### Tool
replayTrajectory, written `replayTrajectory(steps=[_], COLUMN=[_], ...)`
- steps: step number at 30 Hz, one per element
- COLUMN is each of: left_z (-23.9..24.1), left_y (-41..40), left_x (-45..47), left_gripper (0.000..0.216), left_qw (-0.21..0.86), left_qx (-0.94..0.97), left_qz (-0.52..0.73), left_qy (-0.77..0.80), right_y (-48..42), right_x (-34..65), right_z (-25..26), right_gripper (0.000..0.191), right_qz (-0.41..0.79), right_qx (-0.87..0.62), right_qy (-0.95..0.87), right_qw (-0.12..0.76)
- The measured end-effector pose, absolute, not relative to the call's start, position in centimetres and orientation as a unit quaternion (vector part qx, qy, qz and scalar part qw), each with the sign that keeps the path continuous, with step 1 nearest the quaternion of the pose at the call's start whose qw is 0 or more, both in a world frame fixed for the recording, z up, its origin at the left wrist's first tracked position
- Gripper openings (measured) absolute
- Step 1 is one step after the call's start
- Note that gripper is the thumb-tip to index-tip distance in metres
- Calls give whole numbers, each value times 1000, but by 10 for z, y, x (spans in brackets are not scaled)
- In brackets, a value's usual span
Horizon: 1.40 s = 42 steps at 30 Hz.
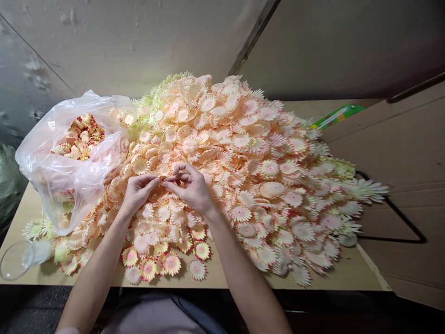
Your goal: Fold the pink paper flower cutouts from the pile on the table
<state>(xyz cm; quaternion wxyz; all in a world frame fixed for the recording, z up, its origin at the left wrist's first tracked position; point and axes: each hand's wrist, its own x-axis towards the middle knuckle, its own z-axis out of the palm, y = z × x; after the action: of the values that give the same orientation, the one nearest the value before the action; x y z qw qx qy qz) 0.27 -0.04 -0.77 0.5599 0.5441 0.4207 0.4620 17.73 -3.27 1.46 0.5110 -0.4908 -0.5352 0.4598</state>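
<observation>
Both hands, left hand (137, 190) and right hand (189, 185), pinch one small flower piece (162, 182) between fingertips above the flower heap (243, 153) at the table (347, 273) middle, steadying it.

You see a heap of peach-pink fabric daisy petals (243, 162) with darker pink centres and pale yellow-green ones at the upper left. The clear plastic bag (66, 181) shows yellow-red petals. The tabletop (347, 273) is tan.
</observation>
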Motion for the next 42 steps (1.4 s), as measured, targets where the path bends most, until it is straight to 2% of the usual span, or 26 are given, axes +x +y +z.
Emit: replayTrajectory(steps=[15, 23, 28, 31, 34, 37, 39, 42], left_z=[-17, -13, -9, -11, -14, -14, -14, -12], left_y=[5, 1, 1, 3, 1, -2, -3, -2], left_x=[3, 4, 4, 4, 9, 12, 12, 10], left_gripper=[37, 44, 45, 41, 37, 34, 34, 33], left_qw=[621, 618, 679, 690, 680, 664, 657, 636], left_qx=[496, 510, 447, 400, 404, 411, 418, 450], left_qz=[471, 472, 484, 521, 533, 540, 536, 524], left_qy=[383, 368, 322, 303, 300, 313, 325, 343], right_y=[-29, -39, -50, -48, -40, -39, -43, -47], right_x=[185, 187, 214, 240, 253, 245, 230, 200], right_z=[25, 52, 63, 70, 75, 75, 70, 58], right_gripper=[47, 45, 47, 45, 44, 40, 41, 33], right_qz=[541, 570, 558, 470, 293, 207, 244, 378], right_qx=[-443, -410, -434, -496, -597, -644, -630, -542], right_qy=[-492, -528, -528, -506, -447, -434, -476, -571], right_qw=[518, 478, 471, 526, 599, 596, 564, 488])
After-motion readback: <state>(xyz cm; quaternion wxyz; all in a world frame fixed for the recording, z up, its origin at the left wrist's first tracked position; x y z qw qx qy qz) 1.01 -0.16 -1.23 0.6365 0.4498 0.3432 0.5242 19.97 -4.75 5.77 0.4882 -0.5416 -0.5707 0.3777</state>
